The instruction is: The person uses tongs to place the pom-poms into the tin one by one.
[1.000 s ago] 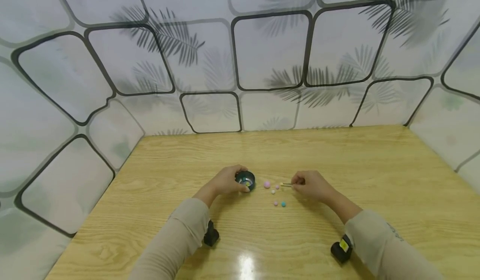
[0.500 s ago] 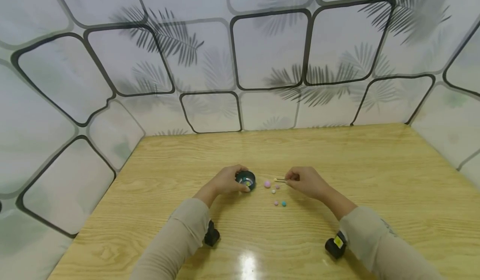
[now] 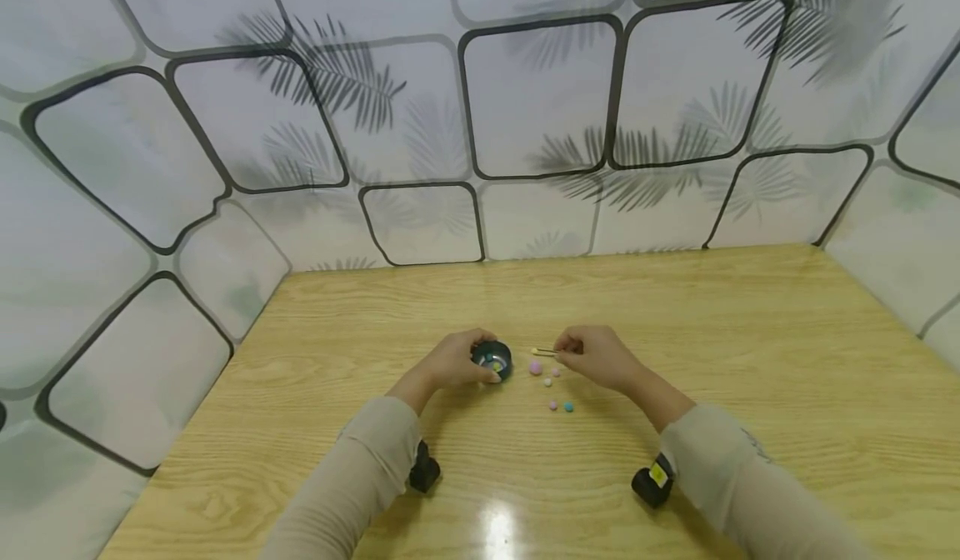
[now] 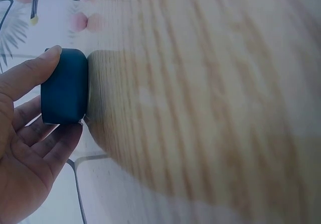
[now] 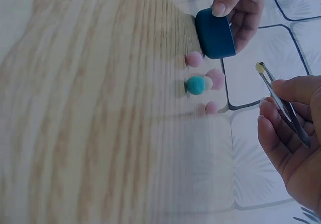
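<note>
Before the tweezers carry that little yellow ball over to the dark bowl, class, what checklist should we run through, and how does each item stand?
1. Ball gripped: the yellow ball sits at the tip of the tweezers. Ok.
2. Tweezers held firmly: the right hand pinches them between thumb and fingers. Ok.
3. Bowl steadied: the left hand holds the dark bowl by thumb and fingers. Ok.
4. Path clear: the ball is lifted above the pink ball lying between it and the bowl. Ok.
5. Room in the bowl: some small pieces show inside; how full it is, cannot tell.
6. Remaining balls at rest: the teal ball and the others lie still on the table. Ok.
</note>
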`<state>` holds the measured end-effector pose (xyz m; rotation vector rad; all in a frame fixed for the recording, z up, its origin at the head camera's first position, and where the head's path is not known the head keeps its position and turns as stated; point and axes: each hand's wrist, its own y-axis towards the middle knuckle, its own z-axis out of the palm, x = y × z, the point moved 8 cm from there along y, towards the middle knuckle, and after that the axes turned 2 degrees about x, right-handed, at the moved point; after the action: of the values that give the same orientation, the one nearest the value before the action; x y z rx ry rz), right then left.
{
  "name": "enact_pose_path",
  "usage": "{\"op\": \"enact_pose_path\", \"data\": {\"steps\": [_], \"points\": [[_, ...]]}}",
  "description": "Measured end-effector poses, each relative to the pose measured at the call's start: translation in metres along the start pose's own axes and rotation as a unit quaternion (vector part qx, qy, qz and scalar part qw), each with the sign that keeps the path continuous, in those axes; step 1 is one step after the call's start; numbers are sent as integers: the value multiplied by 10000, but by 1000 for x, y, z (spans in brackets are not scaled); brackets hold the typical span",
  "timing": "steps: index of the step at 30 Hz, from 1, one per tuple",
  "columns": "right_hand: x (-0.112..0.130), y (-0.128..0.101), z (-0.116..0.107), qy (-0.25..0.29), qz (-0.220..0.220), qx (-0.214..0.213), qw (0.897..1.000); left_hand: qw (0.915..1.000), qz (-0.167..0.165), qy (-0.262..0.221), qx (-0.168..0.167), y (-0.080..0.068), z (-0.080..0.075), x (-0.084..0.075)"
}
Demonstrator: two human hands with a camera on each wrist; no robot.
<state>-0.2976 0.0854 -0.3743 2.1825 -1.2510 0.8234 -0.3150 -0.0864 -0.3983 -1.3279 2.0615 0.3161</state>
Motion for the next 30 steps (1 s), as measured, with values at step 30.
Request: {"op": "enact_pose_path", "data": {"steps": [30], "points": [[16, 29, 31, 297, -51, 199, 9993, 10000, -57, -56, 14, 0, 0, 0]]}}
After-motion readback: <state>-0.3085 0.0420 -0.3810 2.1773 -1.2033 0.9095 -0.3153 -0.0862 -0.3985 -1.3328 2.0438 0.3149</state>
